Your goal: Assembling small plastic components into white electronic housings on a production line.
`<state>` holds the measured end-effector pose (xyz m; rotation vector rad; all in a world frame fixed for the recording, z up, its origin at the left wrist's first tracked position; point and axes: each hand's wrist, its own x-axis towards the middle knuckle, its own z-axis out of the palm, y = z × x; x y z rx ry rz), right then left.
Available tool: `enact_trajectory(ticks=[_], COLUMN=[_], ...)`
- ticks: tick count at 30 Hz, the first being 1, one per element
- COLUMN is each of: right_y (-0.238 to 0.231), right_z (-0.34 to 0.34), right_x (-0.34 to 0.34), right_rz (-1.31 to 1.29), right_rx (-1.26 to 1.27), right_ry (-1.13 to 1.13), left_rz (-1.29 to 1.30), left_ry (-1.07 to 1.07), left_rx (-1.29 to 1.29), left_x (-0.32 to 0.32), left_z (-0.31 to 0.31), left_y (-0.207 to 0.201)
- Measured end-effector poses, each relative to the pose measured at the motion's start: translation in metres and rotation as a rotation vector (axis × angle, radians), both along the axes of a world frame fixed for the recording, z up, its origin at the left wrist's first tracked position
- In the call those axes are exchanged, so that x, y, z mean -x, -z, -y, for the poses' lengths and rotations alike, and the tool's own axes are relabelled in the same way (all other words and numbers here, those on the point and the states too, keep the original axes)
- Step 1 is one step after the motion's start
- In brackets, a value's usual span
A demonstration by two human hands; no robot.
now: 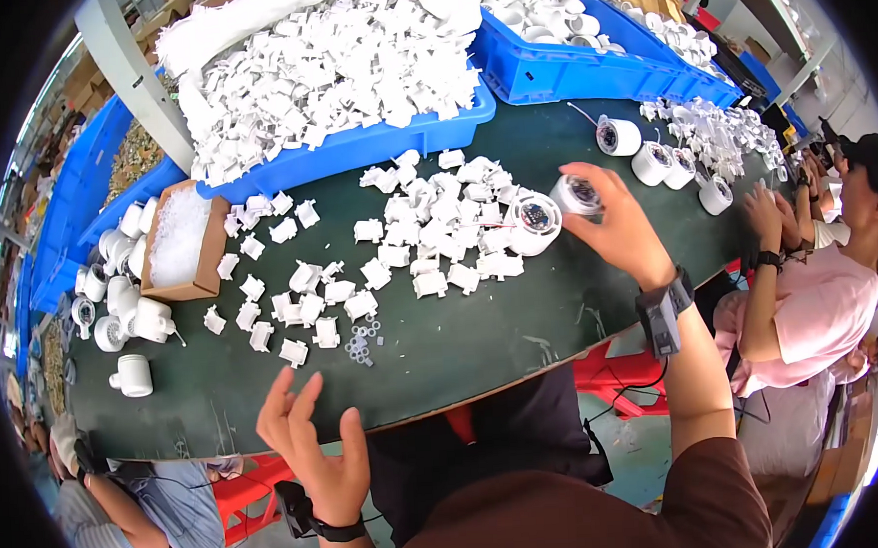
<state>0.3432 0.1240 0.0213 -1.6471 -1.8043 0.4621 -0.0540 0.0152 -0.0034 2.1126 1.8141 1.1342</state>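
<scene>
Grips a white cylindrical unit [575,199] between thumb and fingertips of the right hand [618,222], right of the table's middle, between near and far edges; cannot tell whether lifted or resting. Holds the left hand [325,467] open across the near edge, fingers spread, close to loose parts. Works at a dark green table [520,334]. Has a broad blue bin [355,145], heaped with small white parts, along the far edge, and another blue bin [597,79] of white housings toward the far right corner. Shows a cardboard box [201,247] of translucent material toward the left end, beside clustered white cylinders [120,259]. Includes a second unit [535,223], face up, just beside the gripped one and touching a pile of white brackets [446,210] at mid-table. Scatters more loose brackets [307,277] leftward, with small translucent rings [364,344] nearer the near edge.
</scene>
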Motion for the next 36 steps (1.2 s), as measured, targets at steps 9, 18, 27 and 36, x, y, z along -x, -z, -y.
enact_trajectory(ticks=[9,18,27,36], right_y=[-0.016,0.020,-0.006,0.002], right_z=[0.070,0.094,0.078,0.092], right_x=[0.074,0.158,0.165,0.181], right_rz=[-0.380,-0.188,-0.619,-0.802], right_rx=[-0.185,-0.221,0.215,0.204], right_ry=[-0.124,-0.659,-0.556,-0.411], left_rz=[0.255,0.574,0.268,0.312], left_ry=[0.232,0.426,0.347,0.221], left_rx=[0.140,0.346,0.115,0.010], left_x=[-0.010,-0.040,-0.039,-0.048], left_z=[0.001,-0.002,-0.002,-0.008], left_y=[0.001,-0.001,-0.010,0.000])
